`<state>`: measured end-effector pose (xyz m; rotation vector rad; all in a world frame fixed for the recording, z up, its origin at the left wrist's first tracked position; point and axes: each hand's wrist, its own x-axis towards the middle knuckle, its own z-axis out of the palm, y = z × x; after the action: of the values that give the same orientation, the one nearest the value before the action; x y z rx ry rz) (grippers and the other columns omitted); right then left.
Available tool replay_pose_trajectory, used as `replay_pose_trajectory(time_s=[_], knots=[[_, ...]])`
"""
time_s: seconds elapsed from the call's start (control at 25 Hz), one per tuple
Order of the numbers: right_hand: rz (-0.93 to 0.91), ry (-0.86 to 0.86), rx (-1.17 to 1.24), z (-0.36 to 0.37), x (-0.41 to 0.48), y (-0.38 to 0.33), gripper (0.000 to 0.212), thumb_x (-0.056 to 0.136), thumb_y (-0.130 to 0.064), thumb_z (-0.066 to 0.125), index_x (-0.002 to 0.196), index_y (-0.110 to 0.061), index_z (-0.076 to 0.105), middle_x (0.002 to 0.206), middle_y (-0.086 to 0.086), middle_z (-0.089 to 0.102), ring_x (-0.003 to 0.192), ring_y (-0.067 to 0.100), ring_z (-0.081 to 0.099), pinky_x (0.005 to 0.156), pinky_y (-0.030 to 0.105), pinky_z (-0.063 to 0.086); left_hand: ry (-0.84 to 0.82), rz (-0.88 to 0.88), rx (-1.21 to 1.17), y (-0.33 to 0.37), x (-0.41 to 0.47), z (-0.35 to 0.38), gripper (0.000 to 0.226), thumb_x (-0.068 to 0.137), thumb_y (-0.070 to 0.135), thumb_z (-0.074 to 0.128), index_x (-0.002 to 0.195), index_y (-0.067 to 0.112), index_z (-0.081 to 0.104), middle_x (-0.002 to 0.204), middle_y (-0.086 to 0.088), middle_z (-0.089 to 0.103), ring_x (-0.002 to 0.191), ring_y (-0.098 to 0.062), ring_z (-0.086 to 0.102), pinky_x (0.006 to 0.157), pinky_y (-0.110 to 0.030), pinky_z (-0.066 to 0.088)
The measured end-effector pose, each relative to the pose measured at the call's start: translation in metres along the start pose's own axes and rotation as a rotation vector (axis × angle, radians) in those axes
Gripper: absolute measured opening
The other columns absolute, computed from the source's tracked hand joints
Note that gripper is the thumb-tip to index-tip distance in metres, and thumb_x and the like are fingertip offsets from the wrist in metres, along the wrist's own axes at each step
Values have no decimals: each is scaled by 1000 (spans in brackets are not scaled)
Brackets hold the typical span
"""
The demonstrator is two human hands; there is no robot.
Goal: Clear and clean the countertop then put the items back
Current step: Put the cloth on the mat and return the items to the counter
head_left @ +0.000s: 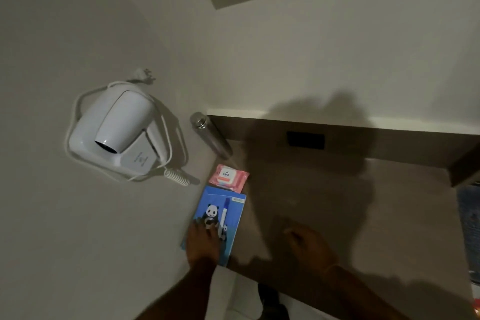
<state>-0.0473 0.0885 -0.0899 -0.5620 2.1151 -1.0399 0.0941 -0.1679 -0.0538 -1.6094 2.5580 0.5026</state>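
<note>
The surface (pixel 363 202) lies mostly bare beyond the right hand (pixel 309 241), whose loosely curled fingers (pixel 289 232) hold nothing, while the left hand (pixel 204 241) presses flat, spread fingers (pixel 207 227) on the blue panda booklet (pixel 220 215) without gripping it. Just past those fingertips lie a pen (pixel 225 212), then the pink wipes pack (pixel 229 177) and, farther off, a steel bottle (pixel 211 135). This looks like either clearing or putting back; next the booklet must be pinched at an edge or squared.

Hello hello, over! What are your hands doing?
Left hand flat on blue panda notebook, pen on top. Right hand empty, over brown countertop. Pink wipes pack and steel bottle still out.
</note>
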Motion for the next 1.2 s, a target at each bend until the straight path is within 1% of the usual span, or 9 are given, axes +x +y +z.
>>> replay_pose_trajectory(time_s=[0.16,0.24,0.36,0.52,0.72,0.88,0.96,1.04,1.2], knots=[[-229,-272,-391,65,50,-62,48,110,-34,46,157,-24,48,165,1,43,152,20,40,127,28,25,-184,-98,-75,-39,60,3,47,105,21,50,146,-2,46,151,-24,47,141,-39,47,118,-44,39],[-153,-332,-433,96,81,-100,46,109,-33,44,153,-20,52,156,8,53,144,27,50,120,33,37,-222,-75,-121,-48,79,8,54,104,23,52,152,3,40,154,-21,47,142,-38,47,118,-47,40],[130,-191,-310,143,127,-146,42,109,-42,45,137,-15,60,134,9,67,124,29,65,103,34,50,-215,-26,53,-60,95,18,68,103,37,52,162,14,28,161,-13,38,145,-31,45,119,-43,41],[440,-306,-137,155,186,-159,41,107,-30,59,138,-3,61,141,19,64,131,31,62,111,36,49,-147,47,47,-68,110,26,74,99,46,59,161,16,32,156,-12,46,142,-27,49,117,-37,42],[361,-266,-362,137,164,-135,51,98,-38,69,141,-12,62,143,13,64,132,30,61,109,37,48,-277,80,-187,-68,119,9,82,98,41,65,165,19,22,164,-11,38,151,-29,40,124,-42,35],[334,-108,-56,73,114,-79,35,103,-25,66,131,-5,71,128,19,73,119,28,69,104,39,51,-559,20,-546,-60,122,-20,72,97,16,70,160,10,35,164,-6,37,153,-24,37,127,-40,29],[369,-100,160,49,77,-56,24,107,-19,61,112,-3,78,112,18,78,100,15,71,96,38,53,-663,54,-630,-42,112,-39,54,93,9,73,143,17,55,144,1,54,126,-5,59,108,-19,42],[413,-118,437,42,44,-43,24,107,-25,60,102,-19,83,108,-5,81,100,1,71,96,28,55,-746,69,-737,-9,99,-49,39,91,2,71,122,26,66,127,3,68,106,7,69,89,-10,54],[485,212,1013,13,24,-30,27,96,-38,68,112,-21,81,117,12,81,106,28,79,78,33,64,-914,92,-915,79,64,-29,39,97,9,65,135,16,65,128,-10,75,119,-31,72,107,-50,55]])
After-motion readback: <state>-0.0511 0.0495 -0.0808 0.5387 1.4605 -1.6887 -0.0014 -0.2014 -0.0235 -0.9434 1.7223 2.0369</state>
